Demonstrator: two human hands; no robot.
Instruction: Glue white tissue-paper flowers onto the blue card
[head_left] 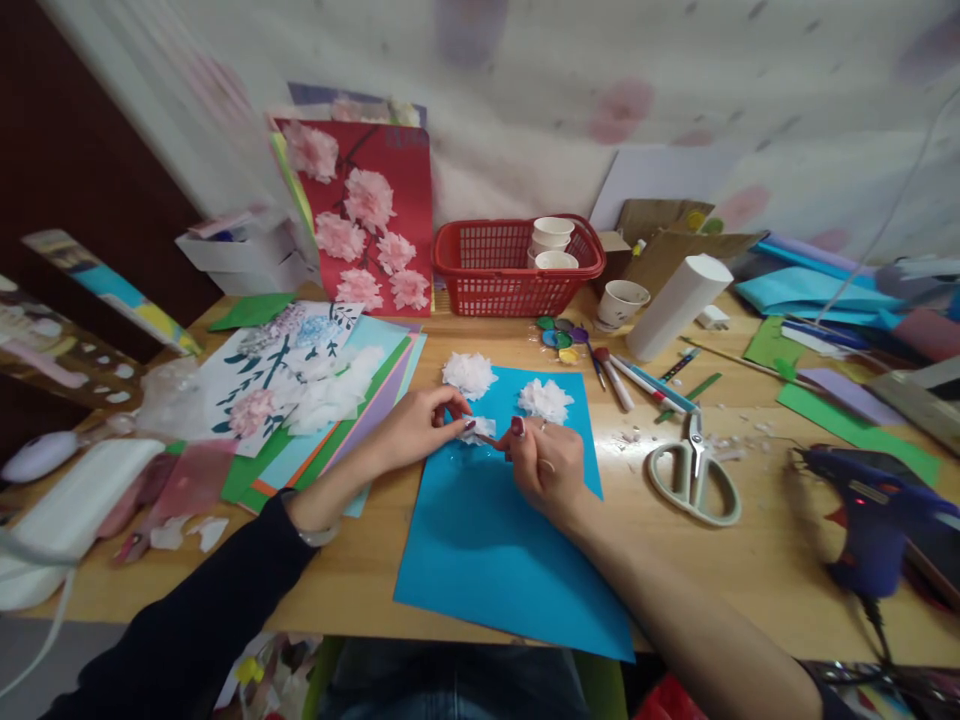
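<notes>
A blue sheet of paper (517, 540) lies on the table before me. Two ruffled white paper flowers are on its upper part, the left flower (469, 375) and the right flower (545, 400). Below them a smaller white paper piece (475, 430) sits between my hands. My left hand (424, 430) pinches its left side with thumb and fingertips. On the other side, my right hand (551, 460) is curled, its thumb raised and a forefinger reaching to the piece's right edge. Whether those curled fingers hold something thin, I cannot tell.
At right lie scissors (696, 475) and a blue glue gun (862, 510). Behind stand a red basket (487, 290) with paper cups, a white roll (679, 305) and a red flower picture (397, 200). Coloured papers (367, 430) are stacked at left. Brushes (615, 382) lie beside paint pots (559, 338).
</notes>
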